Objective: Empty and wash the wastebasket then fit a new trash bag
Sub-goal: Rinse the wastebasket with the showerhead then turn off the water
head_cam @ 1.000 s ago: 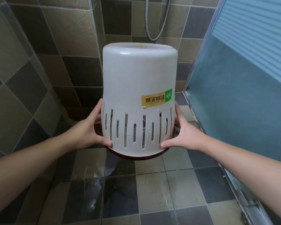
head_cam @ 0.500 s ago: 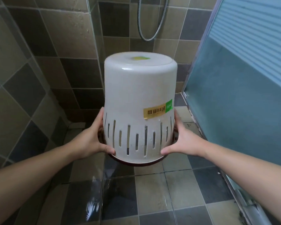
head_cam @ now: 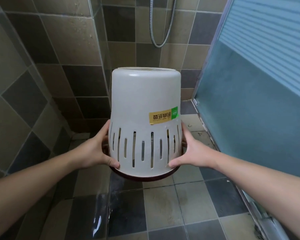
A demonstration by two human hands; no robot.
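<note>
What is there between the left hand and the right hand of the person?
In the head view, the upside-down wastebasket lies between them; the left hand and right hand press its slotted sides near the dark rim.

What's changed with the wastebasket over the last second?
The upside-down wastebasket has sunk lower in the view, and the yellow label has drifted slightly right. Nothing was grabbed or released: the left hand and right hand still hold it by the slotted band near the dark rim, above the wet floor tiles.
</note>
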